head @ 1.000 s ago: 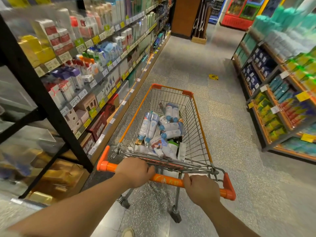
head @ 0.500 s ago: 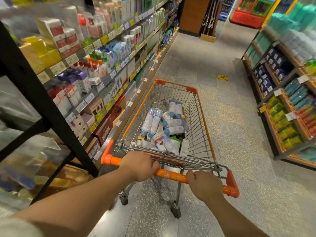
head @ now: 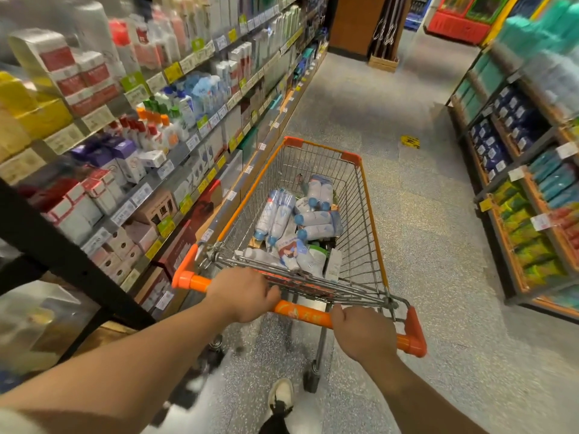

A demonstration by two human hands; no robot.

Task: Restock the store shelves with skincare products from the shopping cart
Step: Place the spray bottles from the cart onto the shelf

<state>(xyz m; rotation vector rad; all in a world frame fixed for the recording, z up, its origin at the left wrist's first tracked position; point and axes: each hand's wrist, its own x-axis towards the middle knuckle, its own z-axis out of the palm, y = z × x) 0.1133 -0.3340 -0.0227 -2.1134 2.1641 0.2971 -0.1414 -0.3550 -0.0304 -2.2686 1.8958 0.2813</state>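
Gripping the orange handle of the shopping cart with both hands: left hand curled over the bar toward its left end, right hand wrapped round it nearer the right end, a bare stretch of orange bar between the two. Just beyond the knuckles, a folded wire seat flap lying across the near end of the basket. Deeper in the basket, heaped toward the near and middle part, a pile of skincare products: white bottles with blue caps lying on their sides and crossing one another, a white pouch with a printed figure on the near side of the heap, a slim white box leaning against the right wire wall. Far end of the basket showing only bare wire. Close along the cart's left side, tall store shelves running away down the aisle, packed with boxes, tubes and bottles, yellow and white price tags along every edge; nearest part blurred. Well apart on the right, across the speckled grey floor, a second run of shelves with blue, teal and green packs. Far off on the floor, a small yellow marker. Below the handle, near the cart's rear wheel, one shoe with a white toe stepping forward.
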